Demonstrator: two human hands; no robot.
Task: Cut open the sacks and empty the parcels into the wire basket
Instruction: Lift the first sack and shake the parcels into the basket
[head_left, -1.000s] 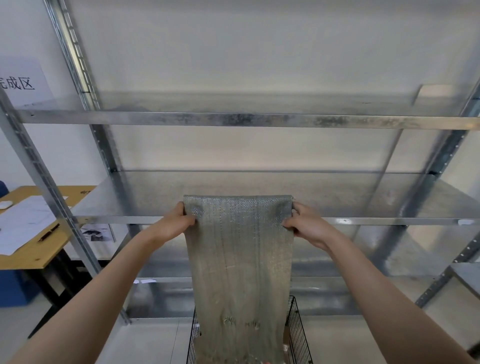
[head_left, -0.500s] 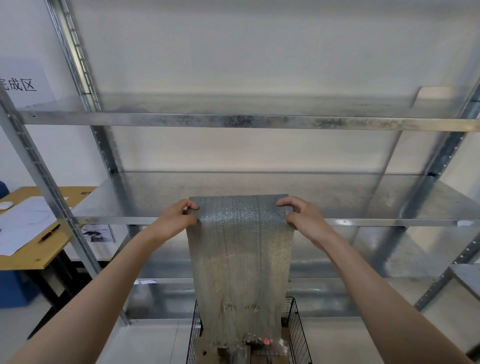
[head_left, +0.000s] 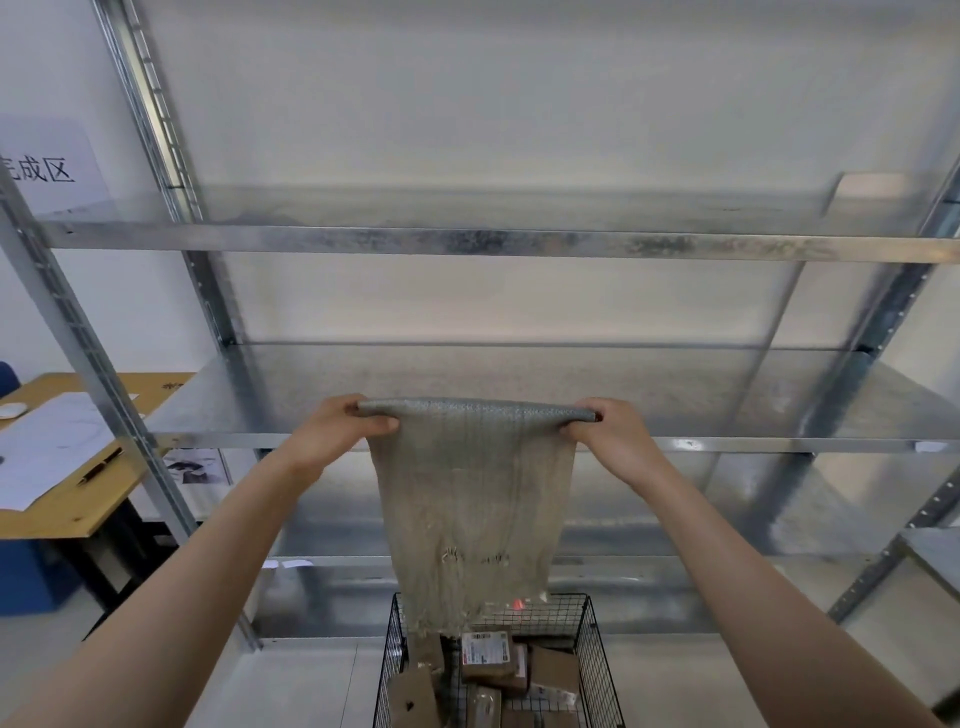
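Head view: I hold the woven sack high above the wire basket, left hand and right hand each at a top corner. My fingers on both sides are curled tight round the rolled upper edge, clamped on the cloth. The sack hangs flat and limp between them, its frayed, cut-open mouth trailing just above the basket's back rim. Brown parcels lie heaped inside the basket. A metal shelf rack stands behind the basket, and a wooden counter with papers and a pen sits well off to the basket's left.

By my judgement the sack is light now, soft and floppy, with a slick plastic weave that could slide through a loose grip. The two corners of the closed end are the places to hold, with the edge bunched or rolled for purchase. The cut threads at the mouth could snag on the basket's wire.
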